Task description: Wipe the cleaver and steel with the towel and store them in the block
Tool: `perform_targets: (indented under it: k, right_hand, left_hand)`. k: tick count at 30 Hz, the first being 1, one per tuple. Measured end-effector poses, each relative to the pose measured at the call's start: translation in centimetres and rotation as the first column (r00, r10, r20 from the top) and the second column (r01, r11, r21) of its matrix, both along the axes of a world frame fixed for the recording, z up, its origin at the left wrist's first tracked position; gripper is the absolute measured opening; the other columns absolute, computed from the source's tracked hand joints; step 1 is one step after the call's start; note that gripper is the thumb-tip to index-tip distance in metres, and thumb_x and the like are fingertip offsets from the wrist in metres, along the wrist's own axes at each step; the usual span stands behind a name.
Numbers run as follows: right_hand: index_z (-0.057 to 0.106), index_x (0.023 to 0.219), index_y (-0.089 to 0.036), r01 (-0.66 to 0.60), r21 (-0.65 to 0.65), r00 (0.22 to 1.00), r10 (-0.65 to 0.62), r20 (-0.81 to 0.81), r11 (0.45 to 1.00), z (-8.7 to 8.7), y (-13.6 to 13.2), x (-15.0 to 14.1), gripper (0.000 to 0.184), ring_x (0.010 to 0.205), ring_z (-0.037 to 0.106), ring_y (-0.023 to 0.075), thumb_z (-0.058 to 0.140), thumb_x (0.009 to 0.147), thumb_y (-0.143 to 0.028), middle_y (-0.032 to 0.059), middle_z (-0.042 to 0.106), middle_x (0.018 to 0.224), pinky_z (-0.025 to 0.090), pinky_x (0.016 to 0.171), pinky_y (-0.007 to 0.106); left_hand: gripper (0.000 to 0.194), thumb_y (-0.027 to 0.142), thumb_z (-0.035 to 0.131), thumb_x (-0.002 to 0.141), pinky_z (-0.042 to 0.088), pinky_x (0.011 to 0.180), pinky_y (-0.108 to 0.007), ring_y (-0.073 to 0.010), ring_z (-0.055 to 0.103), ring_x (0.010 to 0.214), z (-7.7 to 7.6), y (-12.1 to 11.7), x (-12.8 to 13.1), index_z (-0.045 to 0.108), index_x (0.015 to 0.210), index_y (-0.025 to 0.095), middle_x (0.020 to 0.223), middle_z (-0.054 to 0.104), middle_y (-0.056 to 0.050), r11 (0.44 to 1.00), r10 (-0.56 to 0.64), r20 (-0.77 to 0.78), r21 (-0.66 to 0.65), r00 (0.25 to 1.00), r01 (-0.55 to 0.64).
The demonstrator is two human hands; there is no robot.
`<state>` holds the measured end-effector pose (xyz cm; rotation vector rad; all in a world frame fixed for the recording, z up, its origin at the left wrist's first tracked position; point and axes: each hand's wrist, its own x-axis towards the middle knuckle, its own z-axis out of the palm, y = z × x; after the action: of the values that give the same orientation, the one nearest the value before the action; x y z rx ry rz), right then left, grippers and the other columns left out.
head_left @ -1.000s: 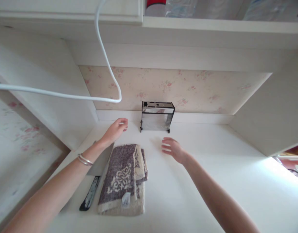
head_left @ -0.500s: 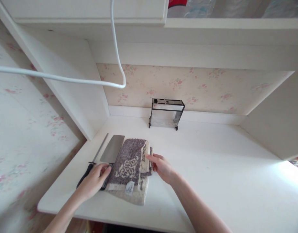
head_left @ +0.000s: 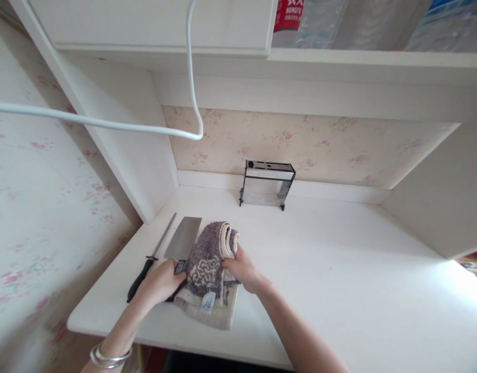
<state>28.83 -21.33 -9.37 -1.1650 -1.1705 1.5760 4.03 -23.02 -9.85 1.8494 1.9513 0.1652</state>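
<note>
The folded towel (head_left: 205,246) lies on the white surface (head_left: 339,290) between the two hands, its long axis running from near the front edge toward the back. The right hand (head_left: 242,267) is the one on it from the right — thumb on top, fingers tucked behind, closed on the bunched far part, where the folds curl up while the near end lies flat. The left hand (head_left: 164,280) is at the towel's left edge, over the black handle of a cleaver (head_left: 185,235); whether its fingers are closed around that handle or catch the cloth as well, I cannot tell. The cleaver lies just beside the towel, roughly alongside its long axis, blade away from the person and handle toward the front edge, so the left hand is by far the nearer to it. Left of that hand is a sharpening rod (head_left: 164,235), its black handle also toward the front. A clear-sided knife holder (head_left: 266,190) stands upright near the back wall, beyond the towel and to its right, well apart from both hands.
</note>
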Motion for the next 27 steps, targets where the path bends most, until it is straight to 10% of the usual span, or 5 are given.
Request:
perform_targets:
  k: [10, 16, 27]
  right_hand:
    - [0.067, 0.097, -0.020, 0.394, -0.182, 0.838, -0.433, -0.331, 0.901, 0.7, 0.0, 10.7, 0.036, 0.086, 0.070, 0.0247, 0.076, 0.062, -0.019, 0.0053, 0.073, 0.098, 0.056, 0.081, 0.038]
    - [0.064, 0.109, -0.026, 0.561, -0.082, 0.746, -0.546, -0.381, 0.823, -0.4, -0.4, 12.7, 0.047, 0.102, 0.066, 0.0243, 0.079, 0.064, -0.020, 0.0027, 0.070, 0.113, 0.054, 0.090, 0.038]
    - [0.066, 0.102, -0.018, 0.634, 0.101, 0.746, -0.572, -0.341, 0.767, -1.4, -1.1, 9.0, 0.039, 0.095, 0.065, 0.0257, 0.076, 0.065, -0.026, 0.0062, 0.073, 0.096, 0.053, 0.081, 0.039]
  left_hand:
    - [0.028, 0.047, 0.053, 0.079, 0.035, 0.057, -0.028, -0.0214, 0.059, 0.068, 2.3, 0.1, -0.1, 0.057, 0.072, 0.021, 0.067, 0.061, -0.002, 0.985, 0.106, 0.262, -0.163, 0.959, -0.064]
    - [0.032, 0.051, 0.065, 0.075, 0.040, 0.057, -0.025, -0.0160, 0.056, 0.067, 3.5, -0.4, 0.8, 0.061, 0.083, 0.021, 0.073, 0.060, 0.000, 0.931, 0.359, 0.722, -0.325, 0.591, -0.169]
    - [0.027, 0.040, 0.070, 0.077, 0.039, 0.051, -0.022, -0.0081, 0.048, 0.055, 4.8, -1.4, 14.4, 0.058, 0.083, 0.017, 0.073, 0.055, 0.001, 0.950, 0.222, 0.948, -0.263, 0.227, 0.167]
